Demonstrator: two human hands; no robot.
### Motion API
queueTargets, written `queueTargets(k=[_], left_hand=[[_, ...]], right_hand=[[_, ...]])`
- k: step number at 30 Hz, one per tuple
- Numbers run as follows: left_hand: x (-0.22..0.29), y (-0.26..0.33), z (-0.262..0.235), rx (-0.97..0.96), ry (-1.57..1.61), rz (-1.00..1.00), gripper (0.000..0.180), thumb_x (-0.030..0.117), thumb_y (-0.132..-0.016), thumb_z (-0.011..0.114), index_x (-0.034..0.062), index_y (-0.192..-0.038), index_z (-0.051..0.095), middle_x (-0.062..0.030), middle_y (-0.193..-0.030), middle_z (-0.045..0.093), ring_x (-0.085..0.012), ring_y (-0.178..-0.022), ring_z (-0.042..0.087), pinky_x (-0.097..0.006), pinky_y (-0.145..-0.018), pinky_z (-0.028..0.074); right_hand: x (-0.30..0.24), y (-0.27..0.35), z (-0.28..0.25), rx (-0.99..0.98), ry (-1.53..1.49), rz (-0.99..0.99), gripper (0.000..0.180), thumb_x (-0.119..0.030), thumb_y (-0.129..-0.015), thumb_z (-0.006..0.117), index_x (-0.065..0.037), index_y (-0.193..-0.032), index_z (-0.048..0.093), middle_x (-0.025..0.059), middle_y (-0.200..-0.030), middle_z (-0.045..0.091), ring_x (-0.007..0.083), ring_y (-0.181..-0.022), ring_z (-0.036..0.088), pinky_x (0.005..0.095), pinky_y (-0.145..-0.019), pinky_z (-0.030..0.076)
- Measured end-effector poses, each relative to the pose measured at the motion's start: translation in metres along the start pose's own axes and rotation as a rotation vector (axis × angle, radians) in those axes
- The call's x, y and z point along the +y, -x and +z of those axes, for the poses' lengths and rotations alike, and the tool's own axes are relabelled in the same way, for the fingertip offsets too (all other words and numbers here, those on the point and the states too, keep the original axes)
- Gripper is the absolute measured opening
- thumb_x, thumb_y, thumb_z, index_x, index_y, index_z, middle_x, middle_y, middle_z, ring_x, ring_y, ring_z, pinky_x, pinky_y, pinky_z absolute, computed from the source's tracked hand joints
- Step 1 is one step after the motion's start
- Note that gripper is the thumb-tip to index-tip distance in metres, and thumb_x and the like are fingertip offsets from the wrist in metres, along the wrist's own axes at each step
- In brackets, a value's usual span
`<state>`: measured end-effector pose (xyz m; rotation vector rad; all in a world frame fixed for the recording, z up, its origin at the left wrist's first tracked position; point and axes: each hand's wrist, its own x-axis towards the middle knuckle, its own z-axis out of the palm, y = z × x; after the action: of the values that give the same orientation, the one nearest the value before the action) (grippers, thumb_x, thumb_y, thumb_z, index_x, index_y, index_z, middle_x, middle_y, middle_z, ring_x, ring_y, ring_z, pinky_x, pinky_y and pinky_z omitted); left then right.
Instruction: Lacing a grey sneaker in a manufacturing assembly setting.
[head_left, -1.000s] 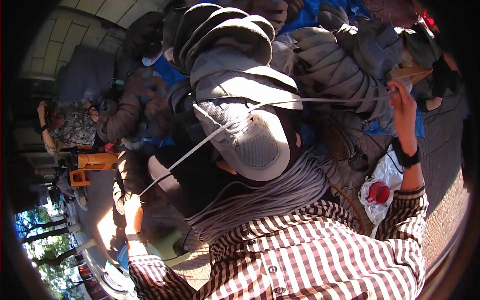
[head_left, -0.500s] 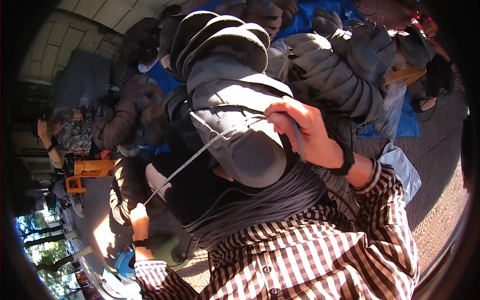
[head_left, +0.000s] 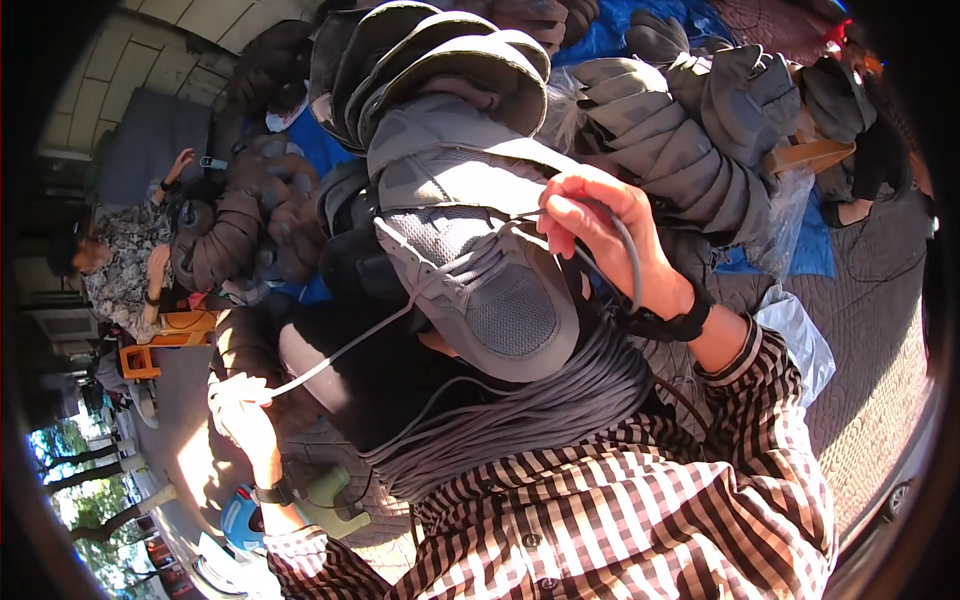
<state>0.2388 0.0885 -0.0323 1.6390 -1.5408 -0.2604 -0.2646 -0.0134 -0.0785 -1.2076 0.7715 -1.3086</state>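
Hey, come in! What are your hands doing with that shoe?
Right hand pinching grey lace at grey shoe. Left hand pulling lace end taut. Bundle of laces across lap, nothing blocking.

I spot one clear plastic bag (head_left: 795, 335), crumpled, just right of the grey shoe (head_left: 480, 270).

Close head view, facing down

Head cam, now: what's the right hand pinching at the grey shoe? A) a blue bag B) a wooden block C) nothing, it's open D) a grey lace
D: the right hand pinches a grey lace over the grey shoe, while the left hand pulls the other end taut.
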Motion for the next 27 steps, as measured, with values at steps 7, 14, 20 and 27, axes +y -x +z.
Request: queueTargets(k=[7,14,20,27], left_hand=[[0.155,-0.005,0.111,-0.214,-0.03,0.096,0.012,-0.002,-0.088,0.056,-0.0068,-0.097,0.063,-0.0108,-0.086,0.067,-0.016,-0.075,0.064,-0.025,-0.068,0.051],[0.188,-0.015,0.196,-0.248,0.372,0.011,0.013,-0.003,-0.091,0.054,-0.0065,-0.101,0.062,-0.0087,-0.09,0.066,-0.014,-0.082,0.064,-0.025,-0.077,0.052],[0.164,0.001,0.208,-0.279,0.461,-0.066,0.011,-0.003,-0.092,0.053,-0.0056,-0.099,0.06,-0.0061,-0.084,0.063,-0.0115,-0.074,0.061,-0.024,-0.07,0.052],[0.178,0.014,0.202,-0.293,0.42,-0.119,0.012,-0.004,-0.091,0.053,-0.0053,-0.1,0.06,-0.0063,-0.082,0.061,-0.0119,-0.069,0.058,-0.024,-0.066,0.05]], right_hand=[[0.014,0.0,0.004,-0.071,0.115,-0.099,0.009,-0.009,-0.095,0.058,0.0,-0.096,0.057,0.002,-0.077,0.056,0.0074,-0.065,0.052,0.0217,-0.06,0.044],[0.03,-0.009,0.003,-0.074,0.483,-0.485,0.006,0.0,-0.091,0.058,0.003,-0.097,0.058,0.0028,-0.078,0.057,0.0122,-0.069,0.052,0.025,-0.065,0.046],[0.038,-0.006,-0.005,-0.108,0.233,-0.176,0.006,0.0,-0.094,0.052,0.002,-0.094,0.058,0.0028,-0.078,0.053,0.011,-0.069,0.046,0.0246,-0.066,0.042],[0.038,-0.007,0.002,-0.103,-0.272,0.112,0.007,-0.002,-0.094,0.057,0.0,-0.1,0.061,0.0004,-0.084,0.058,0.0067,-0.075,0.05,0.0214,-0.071,0.043]])
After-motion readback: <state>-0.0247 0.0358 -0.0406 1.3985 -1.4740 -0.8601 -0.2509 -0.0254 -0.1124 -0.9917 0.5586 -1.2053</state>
